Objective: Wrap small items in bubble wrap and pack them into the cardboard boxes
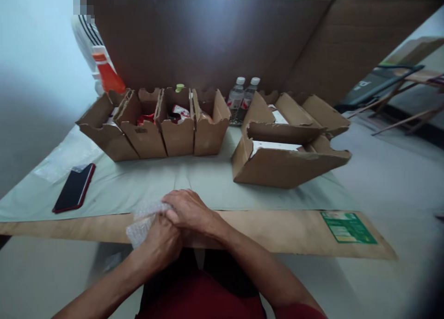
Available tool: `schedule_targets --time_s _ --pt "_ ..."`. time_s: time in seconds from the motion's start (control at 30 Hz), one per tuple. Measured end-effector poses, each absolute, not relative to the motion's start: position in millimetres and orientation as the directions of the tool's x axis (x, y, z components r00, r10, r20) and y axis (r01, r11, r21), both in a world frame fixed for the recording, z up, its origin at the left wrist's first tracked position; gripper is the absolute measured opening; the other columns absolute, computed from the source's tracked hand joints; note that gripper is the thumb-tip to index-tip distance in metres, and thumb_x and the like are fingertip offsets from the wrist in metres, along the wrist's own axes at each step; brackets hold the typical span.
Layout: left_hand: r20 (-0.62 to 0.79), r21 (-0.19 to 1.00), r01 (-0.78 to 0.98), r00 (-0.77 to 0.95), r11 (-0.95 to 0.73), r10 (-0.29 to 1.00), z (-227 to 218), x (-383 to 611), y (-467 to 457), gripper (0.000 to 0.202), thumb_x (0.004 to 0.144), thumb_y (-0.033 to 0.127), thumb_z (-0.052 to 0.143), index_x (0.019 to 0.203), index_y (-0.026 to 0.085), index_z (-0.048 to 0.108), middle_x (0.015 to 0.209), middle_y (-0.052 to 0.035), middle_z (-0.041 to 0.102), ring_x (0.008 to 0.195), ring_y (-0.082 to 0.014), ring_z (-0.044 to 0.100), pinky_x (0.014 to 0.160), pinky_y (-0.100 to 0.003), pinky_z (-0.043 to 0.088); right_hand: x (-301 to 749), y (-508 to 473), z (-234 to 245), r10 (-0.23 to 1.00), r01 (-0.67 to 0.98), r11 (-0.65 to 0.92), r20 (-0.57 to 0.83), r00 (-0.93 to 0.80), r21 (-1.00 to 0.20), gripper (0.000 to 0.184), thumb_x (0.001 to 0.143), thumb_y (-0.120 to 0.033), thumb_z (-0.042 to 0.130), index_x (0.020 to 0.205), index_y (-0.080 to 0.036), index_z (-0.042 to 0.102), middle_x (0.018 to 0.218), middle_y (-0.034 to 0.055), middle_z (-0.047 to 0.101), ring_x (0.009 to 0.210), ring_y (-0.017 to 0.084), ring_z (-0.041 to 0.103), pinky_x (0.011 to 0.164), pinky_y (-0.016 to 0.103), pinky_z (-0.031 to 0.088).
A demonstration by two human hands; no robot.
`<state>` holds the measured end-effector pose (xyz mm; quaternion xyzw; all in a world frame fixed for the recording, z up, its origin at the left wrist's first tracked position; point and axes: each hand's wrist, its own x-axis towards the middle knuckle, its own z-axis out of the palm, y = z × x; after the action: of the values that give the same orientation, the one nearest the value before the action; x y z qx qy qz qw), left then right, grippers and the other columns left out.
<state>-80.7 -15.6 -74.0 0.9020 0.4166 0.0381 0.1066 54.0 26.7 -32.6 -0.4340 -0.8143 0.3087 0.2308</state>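
Bubblewrap (138,232) in hands (189,211), green lbl (348,227) illegible

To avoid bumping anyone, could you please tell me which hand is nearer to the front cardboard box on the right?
Right. The right hand is left of the front box, apart from it; the left hand is farther left, beyond the right one.

Phone (74,188), clear bottles (236,96), perhaps orange container (110,77)
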Motion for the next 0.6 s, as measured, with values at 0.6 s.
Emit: schedule_targets --time_s 0.6 --pt "0.000 0.405 0.727 0.606 -0.554 0.795 -64 -169 -66 0.061 0.096 0.044 0.062 0.150 0.023 0.045 0.160 -0.0162 0.045 0.151 -0.0387 0.037 0.116 -0.062 0.043 169 -67 -86 0.866 0.739 0.496 0.317 -0.386 -0.456 0.055 0.092 -0.026 0.065 0.146 -0.021 0.053 0.152 0.0159 0.054 0.139 0.034 0.051 0.110 0.056 0.046"
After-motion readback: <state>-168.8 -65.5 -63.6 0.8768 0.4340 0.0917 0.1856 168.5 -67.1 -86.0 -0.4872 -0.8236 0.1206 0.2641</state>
